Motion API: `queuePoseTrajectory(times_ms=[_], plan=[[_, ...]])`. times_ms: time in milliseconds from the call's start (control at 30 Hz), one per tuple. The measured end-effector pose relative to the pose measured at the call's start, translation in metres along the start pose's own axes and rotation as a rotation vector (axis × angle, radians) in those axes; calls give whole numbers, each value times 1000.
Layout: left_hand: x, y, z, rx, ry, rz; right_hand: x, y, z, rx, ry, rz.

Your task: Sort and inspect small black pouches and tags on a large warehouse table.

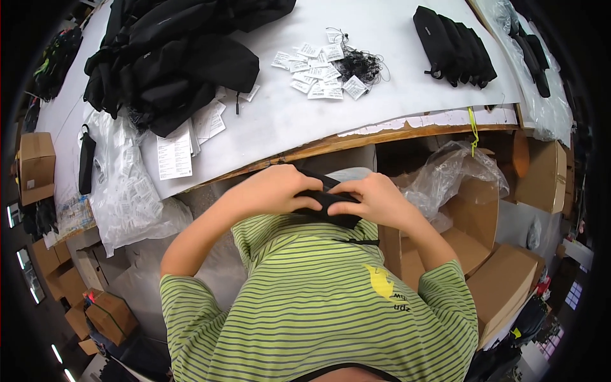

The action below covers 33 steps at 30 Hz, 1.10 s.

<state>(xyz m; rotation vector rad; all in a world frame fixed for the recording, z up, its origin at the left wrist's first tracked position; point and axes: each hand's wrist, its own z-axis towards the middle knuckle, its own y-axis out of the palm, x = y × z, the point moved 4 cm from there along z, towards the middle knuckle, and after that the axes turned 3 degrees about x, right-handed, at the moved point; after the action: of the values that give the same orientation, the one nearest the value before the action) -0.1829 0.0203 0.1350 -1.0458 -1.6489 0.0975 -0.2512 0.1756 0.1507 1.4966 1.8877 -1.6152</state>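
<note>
Close to my body, just off the table's front edge, I hold a black fabric pouch [342, 218]. My left hand [291, 188] grips its left side with curled fingers. On the other side, my right hand [368, 198] pinches the fabric between thumb and fingers. The two hands are a short gap apart, and part of the pouch is hidden under them. A short black strap [361, 241] sticks out below it against my striped shirt. Beyond my hands, white tags [318, 70] lie beside a tangle of black strings [361, 65] on the table.
A heap of black bags [172, 63] covers the table's left, with printed label sheets [175, 156] by it. A clear plastic bag of tags [130, 191] hangs over the left edge. Several black pouches [453, 48] stand in a row at right. An opened cardboard box [471, 216] sits below.
</note>
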Motion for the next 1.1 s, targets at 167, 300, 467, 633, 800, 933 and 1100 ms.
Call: queuePoseTrajectory(times_ms=[167,300,467,633,800,933,1100], plan=[[-42,-50,48,620,24,-174,20,15,-8,-3,-94,-5],[-97,-69,75,1016,63,390,8,12,-9,5,-140,-58],[-93,-85,76,1216,151,391,10,-11,-16,182,-174,-119],[-71,-100,53,1261,-5,233,7,-38,-15,445,-265,-260],[-34,-95,22,1246,129,-78,-4,-48,-3,479,-284,-359],[-1,-81,9,1057,295,-61,-10,-48,9,533,-344,-376],[14,-69,-3,1082,179,358,-17,-48,11,591,-363,-412]])
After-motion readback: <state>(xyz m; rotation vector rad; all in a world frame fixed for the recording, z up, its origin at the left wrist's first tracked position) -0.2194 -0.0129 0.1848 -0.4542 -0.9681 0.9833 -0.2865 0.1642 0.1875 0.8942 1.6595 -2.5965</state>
